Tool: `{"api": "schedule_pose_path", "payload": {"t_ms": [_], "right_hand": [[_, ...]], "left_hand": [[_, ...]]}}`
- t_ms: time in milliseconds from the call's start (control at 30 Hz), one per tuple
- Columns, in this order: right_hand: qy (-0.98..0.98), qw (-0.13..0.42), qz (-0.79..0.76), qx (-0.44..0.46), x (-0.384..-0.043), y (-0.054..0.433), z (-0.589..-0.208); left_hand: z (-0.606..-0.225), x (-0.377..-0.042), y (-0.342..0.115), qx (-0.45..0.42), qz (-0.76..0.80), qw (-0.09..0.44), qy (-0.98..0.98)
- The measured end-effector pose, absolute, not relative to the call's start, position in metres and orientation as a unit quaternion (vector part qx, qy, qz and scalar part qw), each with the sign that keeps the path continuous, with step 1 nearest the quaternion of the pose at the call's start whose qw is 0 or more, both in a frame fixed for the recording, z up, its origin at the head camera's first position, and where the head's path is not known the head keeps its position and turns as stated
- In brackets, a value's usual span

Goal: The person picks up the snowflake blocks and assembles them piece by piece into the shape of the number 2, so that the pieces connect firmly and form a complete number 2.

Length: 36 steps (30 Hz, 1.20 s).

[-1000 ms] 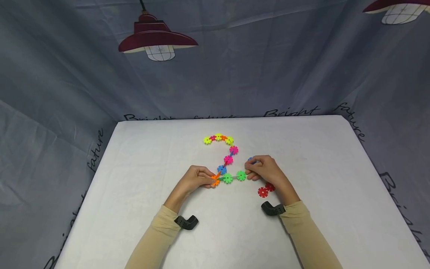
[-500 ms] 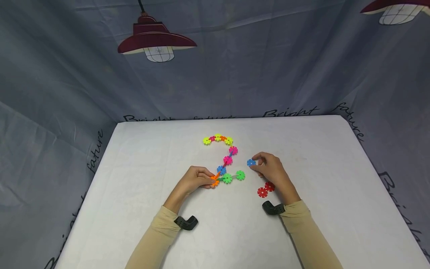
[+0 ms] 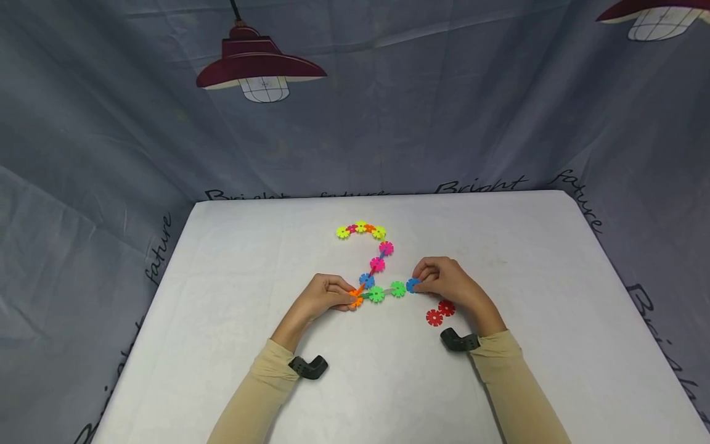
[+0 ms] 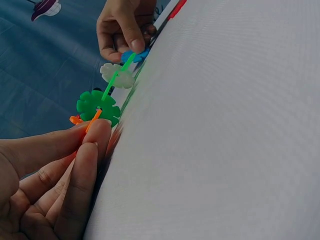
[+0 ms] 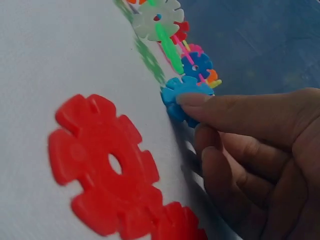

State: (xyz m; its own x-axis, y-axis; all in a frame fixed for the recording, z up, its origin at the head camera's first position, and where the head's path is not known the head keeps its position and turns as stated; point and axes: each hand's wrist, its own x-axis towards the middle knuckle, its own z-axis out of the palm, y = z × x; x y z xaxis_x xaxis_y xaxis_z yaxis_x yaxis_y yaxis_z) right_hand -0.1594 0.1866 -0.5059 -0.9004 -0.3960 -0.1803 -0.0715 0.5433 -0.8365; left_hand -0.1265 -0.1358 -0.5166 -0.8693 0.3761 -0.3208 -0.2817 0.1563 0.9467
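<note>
Linked plastic snowflake discs form a curved chain; its far end is a yellow disc [image 3: 342,232]. My left hand [image 3: 326,292] pinches an orange disc [image 3: 356,300] at the near bend between thumb and fingers. From there a short row runs right: a green disc [image 3: 376,294], a whitish disc [image 5: 167,15] seen edge-on from above, and another green disc [image 3: 397,289] at the tip. With thumb and index finger, my right hand [image 3: 446,283] holds a blue disc [image 5: 172,95] against or close to that green tip; whether their slots engage I cannot tell.
Two red discs [image 3: 434,317] lie touching or overlapping just below my right hand. White cloth covers the table [image 3: 222,246]. A grey curtain [image 3: 388,111] printed with lamps hangs behind it. Each wrist wears a black camera [image 3: 459,340].
My right hand drew back from the green tip with the blue disc, then came down and left to it again. The left hand has kept its pinch on the orange disc.
</note>
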Motion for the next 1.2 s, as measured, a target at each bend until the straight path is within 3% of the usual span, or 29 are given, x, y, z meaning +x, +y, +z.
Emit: {"api": "schedule_pose_path", "payload": {"t_ms": [733, 1200], "right_hand": [[0.886, 0.127, -0.410, -0.176, -0.156, 0.174, -0.505], [0.878, 0.130, -0.421, -0.184, -0.155, 0.173, -0.506]], "left_hand": [[-0.516, -0.127, -0.136, 0.029, 0.649, 0.255, 0.717], [-0.516, -0.126, -0.135, 0.016, 0.651, 0.248, 0.717]]}}
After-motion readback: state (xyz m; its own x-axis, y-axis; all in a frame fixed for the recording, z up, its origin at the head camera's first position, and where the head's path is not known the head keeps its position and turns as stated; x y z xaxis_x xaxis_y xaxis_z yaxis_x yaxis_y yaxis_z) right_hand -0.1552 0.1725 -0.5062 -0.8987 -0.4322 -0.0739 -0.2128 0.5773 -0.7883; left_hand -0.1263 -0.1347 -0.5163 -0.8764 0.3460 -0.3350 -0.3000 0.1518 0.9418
